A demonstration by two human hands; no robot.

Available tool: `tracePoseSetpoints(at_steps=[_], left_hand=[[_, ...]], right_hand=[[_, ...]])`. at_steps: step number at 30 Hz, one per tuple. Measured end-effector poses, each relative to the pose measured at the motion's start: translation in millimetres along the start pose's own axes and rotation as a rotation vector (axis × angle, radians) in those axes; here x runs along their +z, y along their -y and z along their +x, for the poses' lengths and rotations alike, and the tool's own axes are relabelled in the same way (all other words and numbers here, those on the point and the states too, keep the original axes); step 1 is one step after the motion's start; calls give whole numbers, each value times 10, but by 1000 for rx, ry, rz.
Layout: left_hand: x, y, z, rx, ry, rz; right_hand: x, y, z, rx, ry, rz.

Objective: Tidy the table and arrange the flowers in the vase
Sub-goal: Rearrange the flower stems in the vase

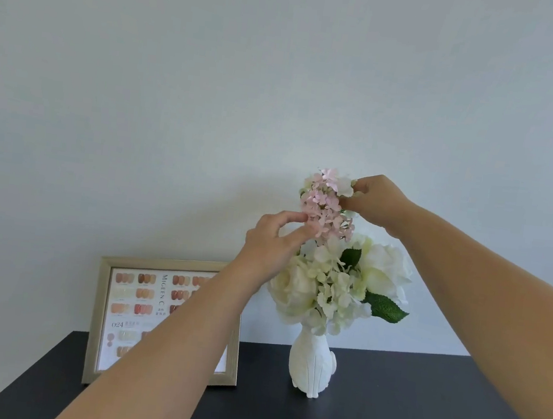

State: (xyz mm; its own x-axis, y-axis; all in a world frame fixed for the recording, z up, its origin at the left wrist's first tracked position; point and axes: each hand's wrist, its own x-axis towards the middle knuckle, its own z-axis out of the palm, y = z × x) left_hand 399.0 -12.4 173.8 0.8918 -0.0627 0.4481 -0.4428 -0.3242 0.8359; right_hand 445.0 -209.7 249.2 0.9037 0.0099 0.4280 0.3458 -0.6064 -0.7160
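Right of frame centre, a white vase of white flowers stands on the dark counter. Above it, the left hand and right hand pinch a pink flower sprig with their fingers. A framed chart leans at lower left.

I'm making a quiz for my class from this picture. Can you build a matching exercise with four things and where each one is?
Things:
1. pink flower cluster
2. white flowers
3. picture frame
4. vase

Places:
A. leaning at the wall, left of the vase
B. standing on the dark table
C. pinched between left hand and right hand, topmost
D. filling the vase's mouth

Pairs: 1-C, 2-D, 3-A, 4-B
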Motion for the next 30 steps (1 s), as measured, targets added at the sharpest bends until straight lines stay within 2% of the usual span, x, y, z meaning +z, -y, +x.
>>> tracePoseSetpoints(at_steps=[7,12,17,21,30], left_hand=[[209,-173,193,17,-112,62],[129,-48,293,-19,-183,2],[64,111,298,-52,-226,-121],[12,237,308,-104,-289,-133],[84,319,325,-72,-319,-192]], right_hand=[[14,29,-64,-51,33,-3],[-23,-32,-74,-46,35,22],[-79,-131,-59,9,-28,15],[-98,-231,-55,63,-60,2],[104,55,27,-36,88,-259]])
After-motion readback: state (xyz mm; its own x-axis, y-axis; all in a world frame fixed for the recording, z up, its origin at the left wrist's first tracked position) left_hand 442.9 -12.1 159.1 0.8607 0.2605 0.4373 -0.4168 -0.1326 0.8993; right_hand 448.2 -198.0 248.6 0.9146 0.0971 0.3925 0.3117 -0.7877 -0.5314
